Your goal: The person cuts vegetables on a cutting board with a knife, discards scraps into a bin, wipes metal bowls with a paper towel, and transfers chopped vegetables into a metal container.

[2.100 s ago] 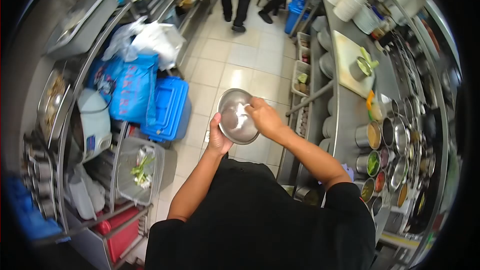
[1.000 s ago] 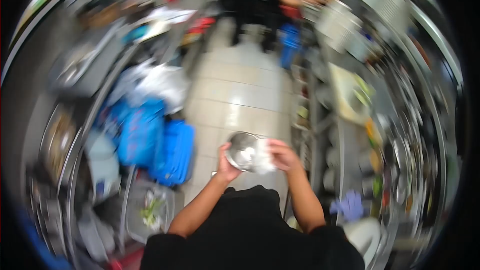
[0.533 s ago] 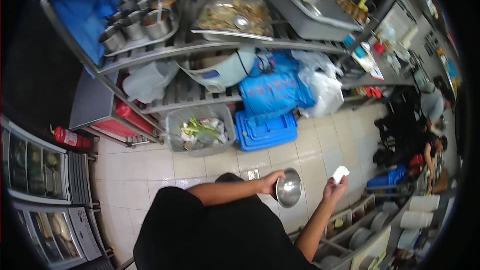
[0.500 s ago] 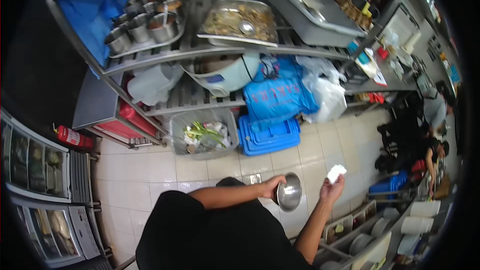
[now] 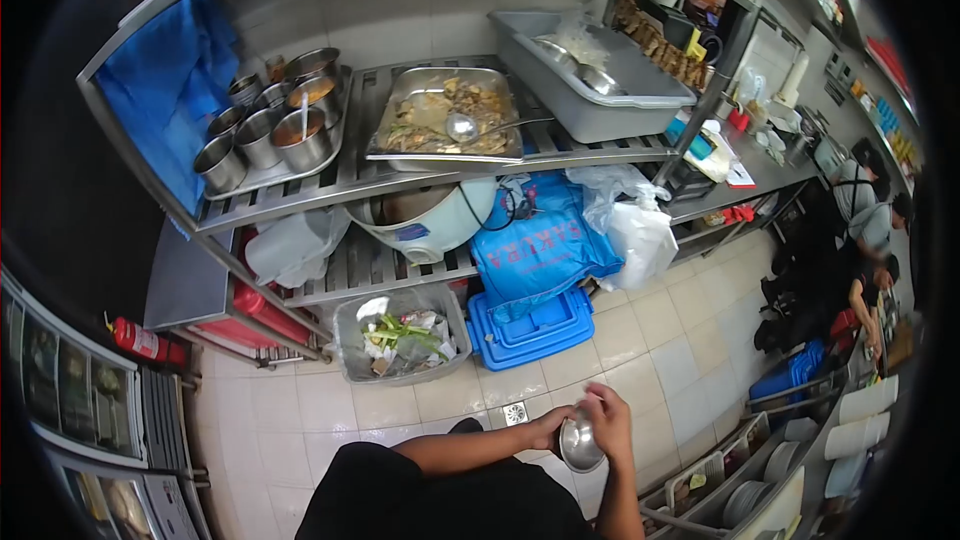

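Both hands (image 5: 546, 429) (image 5: 610, 424) now at the bowl (image 5: 578, 448)

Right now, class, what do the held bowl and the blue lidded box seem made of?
Bowl: probably stainless steel, polished smooth, given its silvery-grey sheen and bright highlights.
Blue lidded box: likely moulded plastic, semi-gloss, given its even colour and ridged lid.

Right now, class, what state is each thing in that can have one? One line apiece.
Metal bowl: held in left grip
Right grip: at the bowl
Clear bin: open, holding scraps
Blue bin: lidded
Food tray: uncovered, food inside
Ladle: resting in food
Steel pots: uncovered
Gray tub: uncovered, holding metalware
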`<state>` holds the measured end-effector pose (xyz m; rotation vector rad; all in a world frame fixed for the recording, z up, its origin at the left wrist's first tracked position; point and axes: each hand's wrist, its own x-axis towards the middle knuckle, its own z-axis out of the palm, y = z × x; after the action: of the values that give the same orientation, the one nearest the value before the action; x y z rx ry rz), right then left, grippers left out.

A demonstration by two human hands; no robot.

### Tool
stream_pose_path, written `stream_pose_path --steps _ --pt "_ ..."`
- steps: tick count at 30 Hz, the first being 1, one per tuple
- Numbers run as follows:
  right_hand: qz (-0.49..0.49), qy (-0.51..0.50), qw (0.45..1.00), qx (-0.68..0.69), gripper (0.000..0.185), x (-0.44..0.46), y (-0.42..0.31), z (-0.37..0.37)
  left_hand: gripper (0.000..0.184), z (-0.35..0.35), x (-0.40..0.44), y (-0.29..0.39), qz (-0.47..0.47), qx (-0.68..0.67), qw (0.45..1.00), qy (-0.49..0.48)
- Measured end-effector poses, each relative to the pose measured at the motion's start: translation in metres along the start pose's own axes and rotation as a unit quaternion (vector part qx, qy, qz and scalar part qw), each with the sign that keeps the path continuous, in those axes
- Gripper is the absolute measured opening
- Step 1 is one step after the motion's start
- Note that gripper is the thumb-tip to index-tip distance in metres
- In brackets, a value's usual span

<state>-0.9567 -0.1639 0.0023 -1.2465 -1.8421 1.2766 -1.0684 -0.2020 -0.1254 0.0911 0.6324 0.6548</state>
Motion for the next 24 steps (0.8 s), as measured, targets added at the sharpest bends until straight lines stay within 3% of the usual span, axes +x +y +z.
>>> stream_pose_path --steps 4,6,7,9,10,11,12,14,16,17,20,24 --pt "0.089 0.227 0.966 0.083 0.019 -0.066 0.051 -0.069 0.047 0.017 0.021 0.002 -0.067 -0.001 0.998 -0.005" --pt "0.077 0.339 0.936 0.058 0.015 -0.105 0.079 -0.098 0.05 0.022 0.048 -0.017 -0.032 -0.017 0.999 -0.004" --pt "0.084 0.401 0.91 0.06 0.011 -0.122 0.094 -0.109 0.049 0.028 0.06 -0.022 -0.052 -0.023 0.998 0.002" --pt "0.126 0.481 0.836 0.233 0.015 -0.157 0.124 -0.131 0.051 0.037 0.08 -0.032 -0.081 0.003 0.995 -0.056" --pt "0.157 0.539 0.81 0.169 0.018 -0.166 0.116 -0.129 0.052 0.037 0.09 -0.036 -0.099 0.06 0.993 -0.029" --pt "0.109 0.549 0.794 0.237 0.018 -0.179 0.114 -0.134 0.05 0.047 0.099 -0.039 -0.104 0.084 0.989 -0.063" --pt "0.158 0.58 0.774 0.197 0.017 -0.19 0.126 -0.14 0.049 0.056 0.105 -0.043 -0.101 0.148 0.984 -0.007" --pt "0.173 0.623 0.75 0.137 0.009 -0.208 0.128 -0.153 0.048 0.055 0.137 -0.05 -0.111 0.201 0.973 -0.011" --pt "0.156 0.661 0.728 0.095 0.012 -0.236 0.14 -0.181 0.054 0.086 0.17 -0.062 -0.14 0.212 0.966 -0.047" --pt "0.141 0.694 0.693 0.132 0.011 -0.239 0.131 -0.183 0.054 0.095 0.169 -0.06 -0.179 0.238 0.953 -0.06" --pt "0.151 0.738 0.657 0.025 0.013 -0.286 0.174 -0.23 0.055 0.143 0.214 -0.08 -0.156 0.299 0.941 -0.025" --pt "0.182 0.768 0.615 0.005 0.014 -0.348 0.188 -0.312 0.054 0.198 0.269 -0.107 -0.136 0.31 0.941 -0.021"
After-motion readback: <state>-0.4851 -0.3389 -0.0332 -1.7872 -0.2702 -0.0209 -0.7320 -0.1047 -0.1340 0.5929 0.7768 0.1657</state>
